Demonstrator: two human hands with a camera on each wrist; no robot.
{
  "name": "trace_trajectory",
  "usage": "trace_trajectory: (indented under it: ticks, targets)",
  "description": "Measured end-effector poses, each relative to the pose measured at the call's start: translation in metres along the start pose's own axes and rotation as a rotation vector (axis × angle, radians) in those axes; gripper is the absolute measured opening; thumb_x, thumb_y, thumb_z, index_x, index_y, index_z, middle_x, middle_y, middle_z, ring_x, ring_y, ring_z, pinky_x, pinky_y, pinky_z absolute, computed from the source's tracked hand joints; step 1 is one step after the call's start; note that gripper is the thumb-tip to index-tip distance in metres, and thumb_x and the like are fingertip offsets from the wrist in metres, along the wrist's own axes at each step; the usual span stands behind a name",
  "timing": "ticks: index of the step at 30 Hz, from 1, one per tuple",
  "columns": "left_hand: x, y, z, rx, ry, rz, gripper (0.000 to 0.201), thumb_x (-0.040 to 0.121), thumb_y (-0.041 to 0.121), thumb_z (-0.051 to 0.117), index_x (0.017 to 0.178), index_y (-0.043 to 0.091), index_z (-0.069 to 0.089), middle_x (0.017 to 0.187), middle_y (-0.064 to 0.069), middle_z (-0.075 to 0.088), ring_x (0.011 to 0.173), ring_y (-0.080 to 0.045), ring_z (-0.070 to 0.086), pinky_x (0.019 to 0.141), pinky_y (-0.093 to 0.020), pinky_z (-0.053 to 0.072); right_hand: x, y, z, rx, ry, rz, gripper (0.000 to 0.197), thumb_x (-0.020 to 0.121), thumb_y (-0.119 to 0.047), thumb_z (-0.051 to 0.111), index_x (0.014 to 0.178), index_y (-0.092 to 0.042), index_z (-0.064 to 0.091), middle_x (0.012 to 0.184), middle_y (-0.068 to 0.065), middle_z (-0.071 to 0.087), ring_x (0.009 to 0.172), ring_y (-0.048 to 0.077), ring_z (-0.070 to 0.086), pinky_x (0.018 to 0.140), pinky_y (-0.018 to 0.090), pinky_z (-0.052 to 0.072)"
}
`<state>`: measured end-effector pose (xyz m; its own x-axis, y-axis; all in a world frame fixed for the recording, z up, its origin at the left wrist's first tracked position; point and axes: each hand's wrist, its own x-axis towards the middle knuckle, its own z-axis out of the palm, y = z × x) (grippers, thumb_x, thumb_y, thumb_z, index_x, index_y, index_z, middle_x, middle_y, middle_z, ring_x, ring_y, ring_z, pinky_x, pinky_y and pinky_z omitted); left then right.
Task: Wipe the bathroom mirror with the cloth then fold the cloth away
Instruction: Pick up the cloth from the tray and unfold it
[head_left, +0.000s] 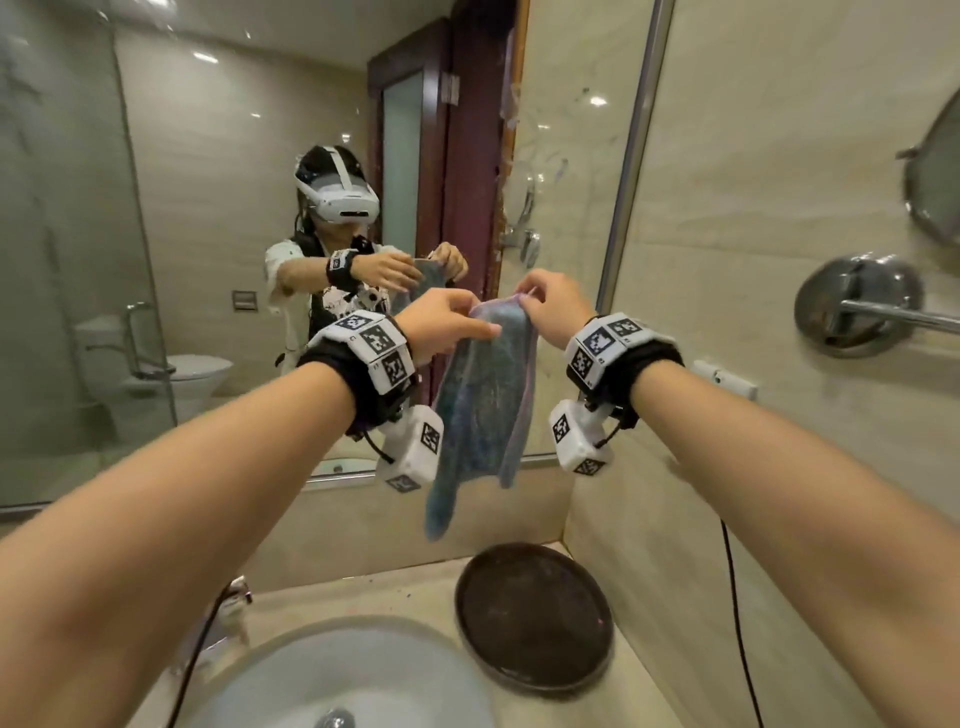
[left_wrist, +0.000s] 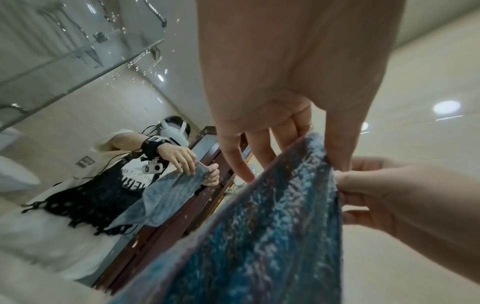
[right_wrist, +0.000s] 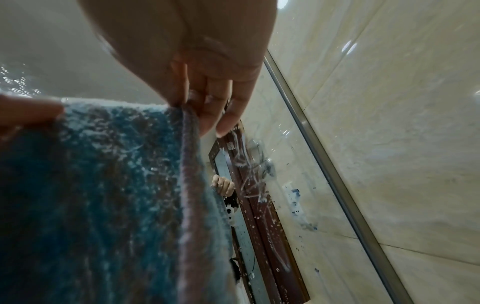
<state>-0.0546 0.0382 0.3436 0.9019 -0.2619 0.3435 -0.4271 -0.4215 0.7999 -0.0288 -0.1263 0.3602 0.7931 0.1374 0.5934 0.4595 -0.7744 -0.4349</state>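
A blue terry cloth hangs lengthwise in front of the bathroom mirror, above the counter. My left hand pinches its top edge on the left, and my right hand pinches the top corner on the right, close together. In the left wrist view the left hand grips the cloth between thumb and fingers, with the right hand beside it. In the right wrist view the right hand pinches a doubled edge of the cloth. Streaks and droplets show on the mirror's glass.
Below the cloth a dark round tray sits on the beige counter beside a white sink basin with a faucet. A chrome wall fitting with a bar and a round wall mirror are on the right wall.
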Motion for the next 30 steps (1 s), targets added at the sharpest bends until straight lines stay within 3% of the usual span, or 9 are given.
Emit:
trace_trajectory:
  ticks: [2,6,12,21,22,24,26,28,30]
  targets:
    - [-0.001,0.01,-0.008,0.036,0.015,0.039,0.025,0.082,0.015,0.071,0.066,0.018,0.052,0.069,-0.006,0.05,0.062,-0.012,0.045,0.051,-0.016,0.035,-0.004,-0.008,-0.003,0.03,0.057,0.005,0.02,0.092,-0.011,0.049,0.111,-0.01,0.055,0.078,-0.007,0.054,0.081,0.017,0.05,0.075,0.03,0.043]
    - [-0.001,0.02,-0.023,0.144,0.087,0.114,0.026,0.084,0.019,0.069,0.065,0.02,0.052,0.063,0.004,0.049,0.058,-0.005,0.044,0.047,-0.009,0.034,-0.02,-0.021,0.001,0.144,0.136,-0.012,0.011,0.095,-0.021,0.048,0.1,-0.013,0.054,0.072,-0.008,0.052,0.072,0.017,0.053,0.069,0.034,0.046]
    - [-0.005,0.031,-0.024,0.078,0.159,0.188,0.018,0.092,0.012,0.057,0.101,-0.004,0.063,0.066,0.007,0.054,0.04,0.013,0.048,0.041,0.0,0.033,-0.046,-0.026,0.017,0.496,-0.122,0.242,0.014,0.098,-0.014,0.039,0.099,-0.01,0.053,0.076,0.003,0.057,0.066,0.017,0.054,0.058,0.025,0.044]
    - [-0.002,0.033,-0.028,0.079,0.067,0.152,0.024,0.087,-0.006,0.053,0.105,0.005,0.065,0.084,-0.006,0.061,0.069,-0.002,0.055,0.053,-0.004,0.045,-0.054,-0.012,-0.009,0.687,0.112,0.234,0.029,0.094,0.0,0.045,0.072,-0.014,0.058,0.054,0.003,0.056,0.041,0.006,0.052,0.047,0.021,0.045]
    - [0.001,0.034,-0.026,0.077,0.052,0.158,0.024,0.086,-0.006,0.051,0.1,0.004,0.068,0.081,-0.009,0.06,0.074,-0.004,0.058,0.06,-0.006,0.047,-0.052,-0.01,-0.013,0.701,0.089,0.226,0.029,0.092,0.003,0.044,0.072,-0.013,0.058,0.056,0.004,0.057,0.044,0.009,0.051,0.049,0.023,0.045]
    - [0.01,0.034,-0.02,0.104,0.064,0.185,0.025,0.078,0.002,0.052,0.084,0.015,0.072,0.093,-0.017,0.065,0.109,-0.012,0.054,0.1,-0.024,0.04,-0.045,-0.004,-0.02,0.677,0.133,0.207,0.032,0.087,0.006,0.039,0.073,-0.015,0.059,0.066,0.004,0.056,0.054,0.012,0.047,0.054,0.025,0.042]
    - [0.026,0.033,-0.016,0.085,0.09,0.183,0.031,0.069,0.007,0.049,0.069,0.029,0.071,0.098,0.002,0.071,0.118,-0.012,0.046,0.112,-0.033,0.021,-0.03,0.004,-0.025,0.694,0.224,0.221,0.034,0.089,0.002,0.035,0.074,-0.016,0.06,0.071,0.002,0.053,0.06,0.012,0.045,0.056,0.024,0.039]
    - [0.034,0.035,-0.013,0.049,0.086,0.187,0.04,0.075,-0.006,0.047,0.066,0.025,0.071,0.083,0.011,0.068,0.092,-0.006,0.052,0.093,-0.023,0.036,-0.016,0.01,-0.022,0.657,0.141,0.259,0.026,0.098,-0.017,0.038,0.084,-0.016,0.059,0.075,0.0,0.053,0.066,0.012,0.047,0.06,0.024,0.038]
    - [0.045,0.042,-0.008,0.085,0.065,0.192,0.039,0.082,-0.014,0.042,0.073,0.012,0.07,0.081,-0.004,0.065,0.074,-0.011,0.05,0.065,-0.016,0.04,-0.005,0.019,-0.019,0.605,-0.106,0.297,0.028,0.097,-0.04,0.041,0.096,-0.018,0.058,0.08,-0.002,0.057,0.072,0.013,0.053,0.068,0.028,0.039]
